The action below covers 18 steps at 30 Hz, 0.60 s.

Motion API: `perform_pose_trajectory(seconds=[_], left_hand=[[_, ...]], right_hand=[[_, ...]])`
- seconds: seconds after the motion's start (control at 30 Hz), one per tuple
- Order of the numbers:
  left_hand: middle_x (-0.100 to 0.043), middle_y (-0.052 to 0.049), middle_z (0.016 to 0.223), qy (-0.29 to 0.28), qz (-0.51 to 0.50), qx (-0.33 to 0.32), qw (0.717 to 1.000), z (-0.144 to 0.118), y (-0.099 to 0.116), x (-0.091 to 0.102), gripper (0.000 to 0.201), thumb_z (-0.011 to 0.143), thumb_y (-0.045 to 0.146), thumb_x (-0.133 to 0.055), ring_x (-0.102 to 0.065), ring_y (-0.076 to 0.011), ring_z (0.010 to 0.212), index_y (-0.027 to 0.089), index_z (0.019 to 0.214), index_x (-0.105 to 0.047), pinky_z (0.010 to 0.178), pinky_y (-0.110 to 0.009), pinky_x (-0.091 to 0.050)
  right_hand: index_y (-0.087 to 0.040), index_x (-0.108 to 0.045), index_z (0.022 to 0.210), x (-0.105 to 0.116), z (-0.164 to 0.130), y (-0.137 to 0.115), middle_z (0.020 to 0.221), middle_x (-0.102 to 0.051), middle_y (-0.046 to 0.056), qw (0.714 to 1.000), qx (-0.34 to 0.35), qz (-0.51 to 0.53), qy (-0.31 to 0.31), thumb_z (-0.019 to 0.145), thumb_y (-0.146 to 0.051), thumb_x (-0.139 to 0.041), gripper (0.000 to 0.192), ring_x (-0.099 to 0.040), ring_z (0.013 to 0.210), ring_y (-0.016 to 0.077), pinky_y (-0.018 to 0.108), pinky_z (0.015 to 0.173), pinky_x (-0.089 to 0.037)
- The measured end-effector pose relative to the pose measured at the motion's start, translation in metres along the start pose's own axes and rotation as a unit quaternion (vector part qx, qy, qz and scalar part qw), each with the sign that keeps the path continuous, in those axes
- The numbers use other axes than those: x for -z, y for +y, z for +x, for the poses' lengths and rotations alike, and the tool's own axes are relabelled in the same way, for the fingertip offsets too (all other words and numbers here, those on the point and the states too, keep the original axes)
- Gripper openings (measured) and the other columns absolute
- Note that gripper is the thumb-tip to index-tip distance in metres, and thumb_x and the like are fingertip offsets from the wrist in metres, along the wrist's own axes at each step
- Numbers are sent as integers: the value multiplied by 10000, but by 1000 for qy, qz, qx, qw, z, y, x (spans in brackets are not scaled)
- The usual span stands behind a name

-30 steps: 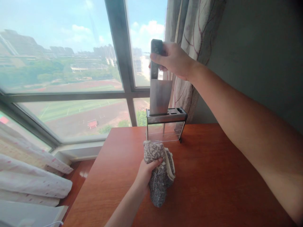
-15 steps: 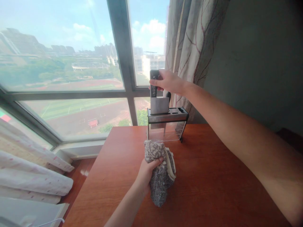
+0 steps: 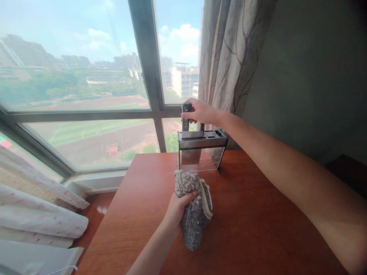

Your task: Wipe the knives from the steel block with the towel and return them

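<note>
The cleaver stands upright at the left end of the clear-sided knife block, most of its blade sunk below the top. It is probably fairly heavy and rigid, with slick steel and a sharp edge, so the dark handle is the safe hold; the right hand has thumb and fingers closed around it. Nearer, the left hand grips a bunched grey towel, likely soft and light, over the reddish-brown wooden table
</note>
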State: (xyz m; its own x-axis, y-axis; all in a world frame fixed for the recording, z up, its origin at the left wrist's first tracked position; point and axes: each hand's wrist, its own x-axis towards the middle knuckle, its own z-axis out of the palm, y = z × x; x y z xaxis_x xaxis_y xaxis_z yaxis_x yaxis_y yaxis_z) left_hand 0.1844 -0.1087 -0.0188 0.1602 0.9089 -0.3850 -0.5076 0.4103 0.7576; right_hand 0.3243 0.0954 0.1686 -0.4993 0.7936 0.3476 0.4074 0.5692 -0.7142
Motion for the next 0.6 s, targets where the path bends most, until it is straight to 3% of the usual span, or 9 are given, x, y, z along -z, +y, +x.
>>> perform_pose_trajectory(seconds=[0.6], left_hand=[[-763,-124,844,-11,21,-15,1000,-2,0,-4,348,681,224,-749,-720,-277,751,97,995,-668,694,-353,-553]], right_hand=[[-207,-486,1150,-23,-20,6,789,-609,3,998,-49,-30,-14,838,-239,-642,350,-598,614,133,208,419,-434]])
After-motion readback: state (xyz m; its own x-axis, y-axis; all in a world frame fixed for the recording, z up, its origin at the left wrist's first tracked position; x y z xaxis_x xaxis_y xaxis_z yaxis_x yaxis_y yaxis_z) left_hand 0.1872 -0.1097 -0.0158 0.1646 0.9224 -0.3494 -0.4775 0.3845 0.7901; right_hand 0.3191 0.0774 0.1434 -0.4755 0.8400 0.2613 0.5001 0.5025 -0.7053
